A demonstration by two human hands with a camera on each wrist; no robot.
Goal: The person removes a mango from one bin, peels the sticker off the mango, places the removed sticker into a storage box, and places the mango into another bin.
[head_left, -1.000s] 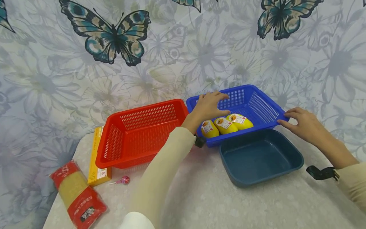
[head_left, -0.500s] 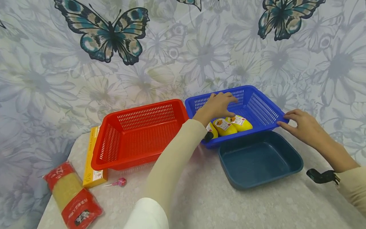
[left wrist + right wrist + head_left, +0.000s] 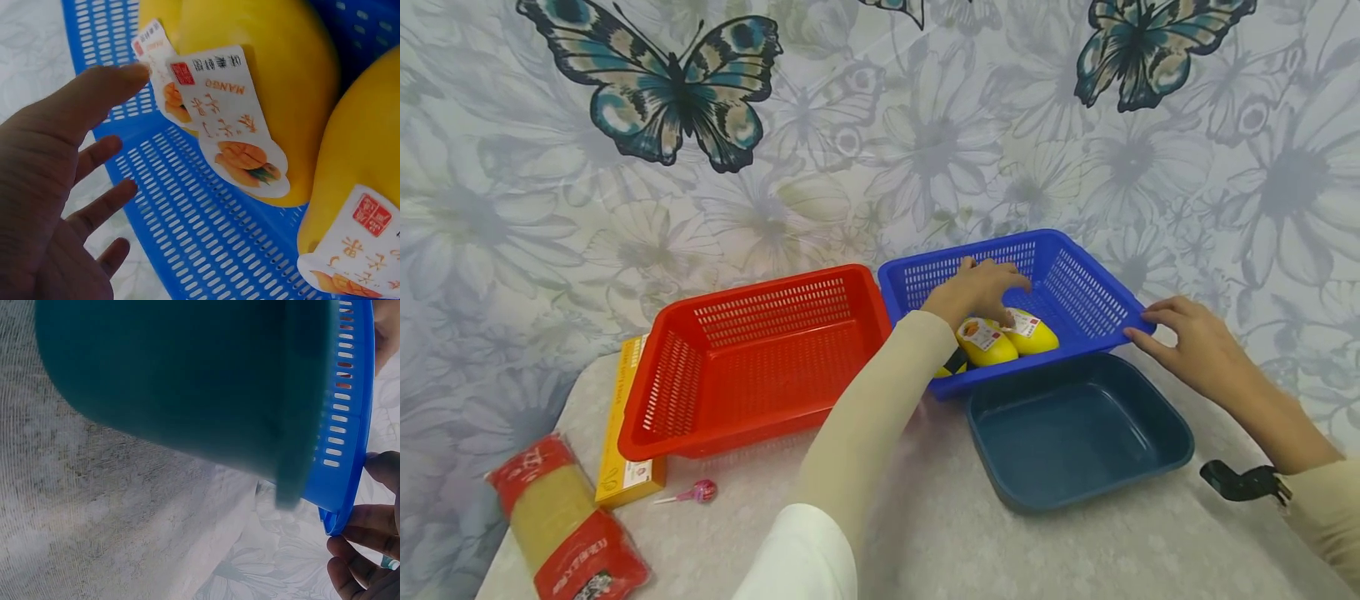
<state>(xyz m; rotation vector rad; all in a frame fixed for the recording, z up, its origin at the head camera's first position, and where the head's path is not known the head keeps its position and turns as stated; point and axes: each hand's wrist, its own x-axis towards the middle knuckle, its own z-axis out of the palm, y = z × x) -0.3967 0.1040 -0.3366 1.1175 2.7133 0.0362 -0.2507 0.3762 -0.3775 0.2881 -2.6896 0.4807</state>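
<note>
Three yellow mangoes with white labels lie in the blue basket (image 3: pixel 1086 287); the middle mango (image 3: pixel 992 346) and right mango (image 3: pixel 1033 337) show best in the head view, while my left arm mostly covers the third. Over them reaches my left hand (image 3: pixel 973 292), fingers spread. In the left wrist view its thumb (image 3: pixel 115 81) is at the label of the far mango (image 3: pixel 172 19), though contact cannot be told. My right hand (image 3: pixel 1202 350) pinches the basket's right corner between thumb and fingers, as the right wrist view shows at the blue rim (image 3: pixel 353 469).
A dark teal tub (image 3: pixel 1082 437) stands in front of the blue basket. Left of it is a red basket (image 3: pixel 767 367), beside a yellow box (image 3: pixel 617 425), a lollipop (image 3: pixel 703 491) and a red-and-yellow packet (image 3: pixel 565 517). A patterned cloth (image 3: pixel 820 167) hangs behind the table.
My left hand has moved right and lower, down into the blue basket over the mangoes. My right hand keeps its hold on the corner. The head view has shifted slightly.
</note>
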